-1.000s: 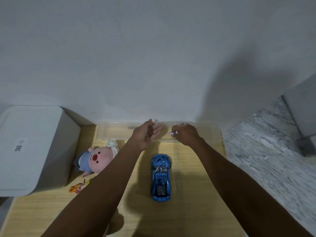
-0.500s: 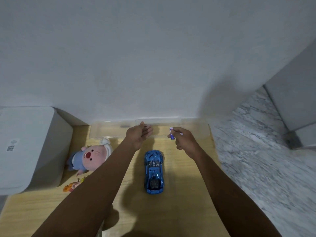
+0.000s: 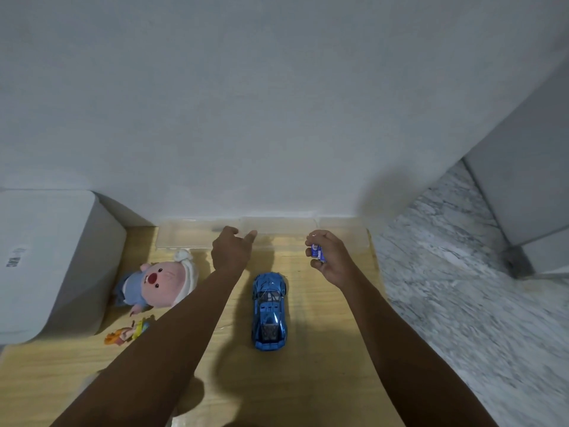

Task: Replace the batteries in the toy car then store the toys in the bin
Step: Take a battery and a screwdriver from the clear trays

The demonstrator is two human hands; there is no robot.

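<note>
A shiny blue toy car point(image 3: 270, 311) lies on the wooden table point(image 3: 323, 349), nose toward the wall. My right hand point(image 3: 331, 260) hovers above and right of the car, fingers closed on small blue batteries point(image 3: 317, 251). My left hand point(image 3: 231, 249) reaches over the near edge of a clear plastic bin point(image 3: 184, 238) that stands against the wall; its fingers are loosely apart and nothing shows in them. A pink plush pig in blue clothes point(image 3: 160, 283) lies left of my left forearm. A small orange and yellow figure point(image 3: 126, 332) lies below the pig.
A large white box point(image 3: 46, 260) stands at the left of the table. The white wall rises right behind the bin. To the right, the table ends at a grey marble floor point(image 3: 462, 288), with a white cabinet point(image 3: 529, 204) at the far right.
My right hand has drawn back from the bin toward me with the batteries in it. My left hand stays at the bin's edge. The view has shifted slightly.
</note>
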